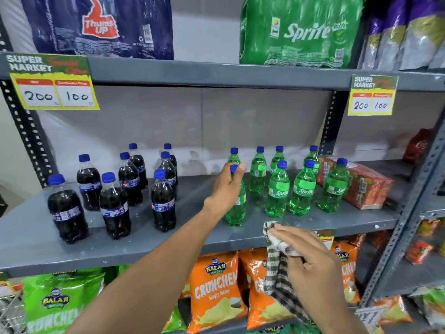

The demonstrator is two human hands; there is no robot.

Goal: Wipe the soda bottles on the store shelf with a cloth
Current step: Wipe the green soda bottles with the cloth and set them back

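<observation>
The left hand (226, 185) reached across the grey shelf (134, 239) and was wrapped around the neck and shoulder of a green Sprite bottle (237, 208), its fingers curled tight just under the blue cap while the bottle stood upright near the front edge. The right hand (310, 259) hovered lower, at the shelf's lip, fingers pressed together and closed over a checked cloth (279, 268) that hung down in front of the orange crisp bags (214, 290) below. The other green bottles (279, 189) stood in a loose cluster to the right of the gripped one, beside a red shrink-wrapped pack (361, 184). The dark cola bottles (115, 203) stood apart on the left half of the same shelf, all upright, blue caps on
</observation>
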